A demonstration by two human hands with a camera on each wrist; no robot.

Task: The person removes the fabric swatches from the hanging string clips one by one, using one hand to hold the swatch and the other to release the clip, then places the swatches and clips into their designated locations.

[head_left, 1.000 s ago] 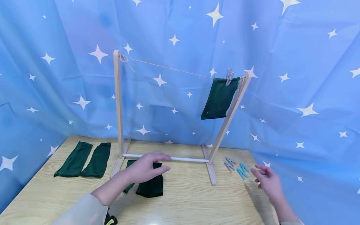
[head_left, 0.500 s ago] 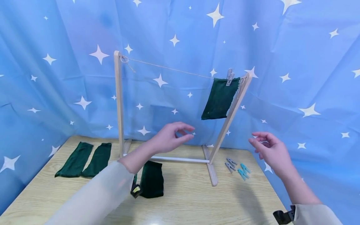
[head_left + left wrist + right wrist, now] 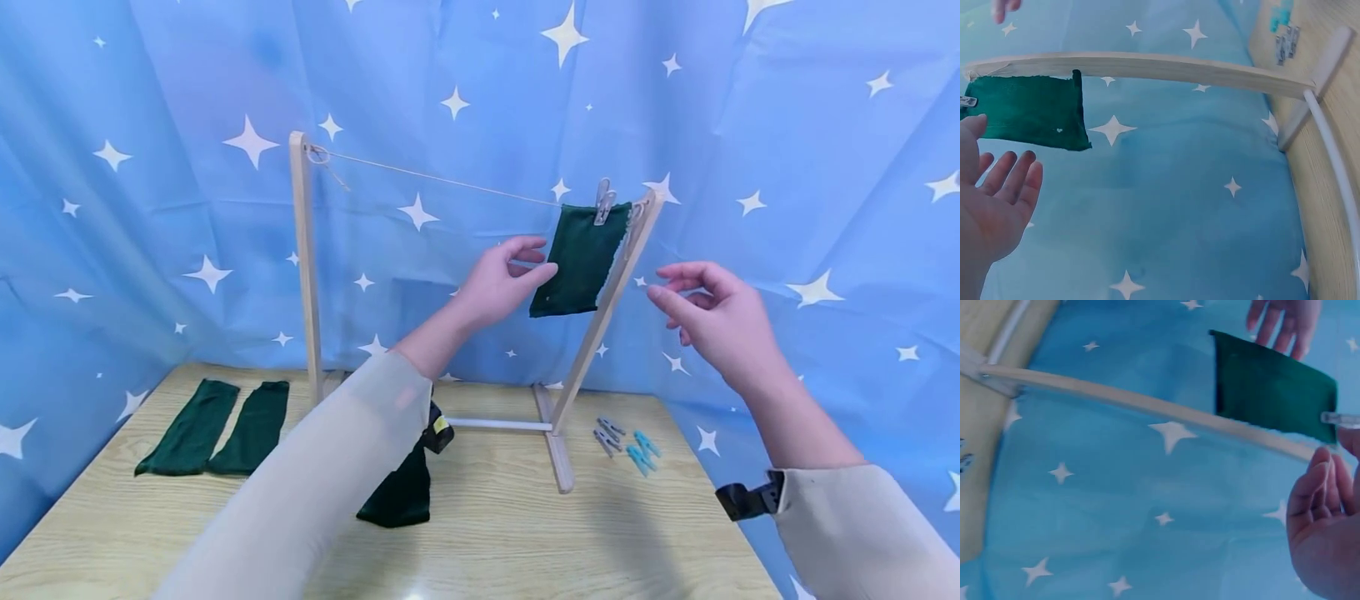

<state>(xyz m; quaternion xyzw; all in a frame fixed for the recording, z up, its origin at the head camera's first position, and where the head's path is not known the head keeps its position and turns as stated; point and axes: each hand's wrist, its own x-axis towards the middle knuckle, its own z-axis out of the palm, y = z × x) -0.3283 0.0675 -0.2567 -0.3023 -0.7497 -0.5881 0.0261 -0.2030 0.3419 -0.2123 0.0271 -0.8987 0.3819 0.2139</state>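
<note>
Both your hands are empty, fingers loose, left hand beside the pegged green cloth on the string, right hand near the leaning post; bump it and the rack likely tips.

No readable text, label, brand or number anywhere.
</note>
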